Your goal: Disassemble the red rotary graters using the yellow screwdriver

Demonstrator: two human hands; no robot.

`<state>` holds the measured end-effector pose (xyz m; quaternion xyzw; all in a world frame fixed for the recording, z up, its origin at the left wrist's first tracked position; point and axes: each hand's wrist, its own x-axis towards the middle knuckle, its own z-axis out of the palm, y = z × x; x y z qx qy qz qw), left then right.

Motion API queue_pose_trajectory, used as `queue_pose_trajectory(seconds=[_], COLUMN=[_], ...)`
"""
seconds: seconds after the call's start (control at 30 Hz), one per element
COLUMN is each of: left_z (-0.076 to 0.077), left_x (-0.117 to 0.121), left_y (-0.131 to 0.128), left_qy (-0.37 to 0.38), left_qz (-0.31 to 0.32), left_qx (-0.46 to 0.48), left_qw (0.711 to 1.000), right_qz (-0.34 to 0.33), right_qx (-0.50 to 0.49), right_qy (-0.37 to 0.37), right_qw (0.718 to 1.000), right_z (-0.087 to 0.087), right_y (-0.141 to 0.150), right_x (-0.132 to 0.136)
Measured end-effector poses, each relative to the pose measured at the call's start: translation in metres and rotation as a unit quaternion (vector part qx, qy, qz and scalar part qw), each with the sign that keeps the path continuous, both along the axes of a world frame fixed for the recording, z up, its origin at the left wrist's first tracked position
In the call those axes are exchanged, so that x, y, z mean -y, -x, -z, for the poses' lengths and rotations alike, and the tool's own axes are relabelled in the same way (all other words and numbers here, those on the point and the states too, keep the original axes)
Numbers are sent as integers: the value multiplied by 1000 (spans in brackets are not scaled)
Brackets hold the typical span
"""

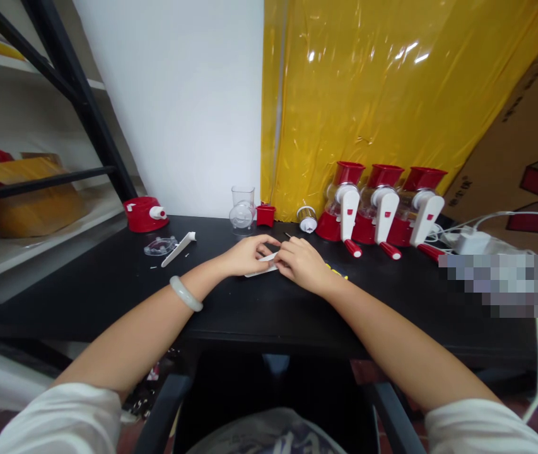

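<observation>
My left hand [248, 255] and my right hand [299, 261] meet over the middle of the black table. Between them is a long, flat white plastic piece [258, 272], partly hidden by the fingers. My left hand grips it between thumb and fingers. The right hand's fingers are bent and pressed together on its right end; whether they pinch a smaller part too cannot be seen. Just behind the right hand shows the tip of a thin pointed object [288, 235]. Something small and yellow [337, 272] lies partly hidden beside the right wrist.
Left are a red base [143, 214], a clear plastic part [160, 246] and a white crank arm [178, 250]. Behind the hands stand a clear housing [242, 211], a red hopper [265, 215] and a grater drum [307, 219]. Several assembled rotary graters [382, 208] and white cables [498, 217] are at right.
</observation>
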<state>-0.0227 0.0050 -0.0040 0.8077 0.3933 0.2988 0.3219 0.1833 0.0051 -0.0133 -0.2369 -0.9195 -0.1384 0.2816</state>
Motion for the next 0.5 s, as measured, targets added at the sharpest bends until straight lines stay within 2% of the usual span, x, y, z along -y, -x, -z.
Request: queue_pose_trajectory(seconds=[0.1, 0.2, 0.33, 0.5], left_z=[-2, -5, -7, -8], left_x=[-1, -1, -1, 0], left_y=[1, 2, 3, 3], left_qy=[0, -7, -37, -54], left_qz=[-21, -67, -117, -136], left_qx=[-13, -34, -67, -88], left_qw=[1000, 997, 990, 985], right_qz=[-11, -2, 28, 23], right_qx=[-56, -106, -85, -61], right_qy=[50, 92, 137, 197], right_qw=[997, 990, 987, 978], right_z=[-3, -5, -4, -2], right_y=[-3, -7, -11, -14], right_x=[-3, -8, -15, -19])
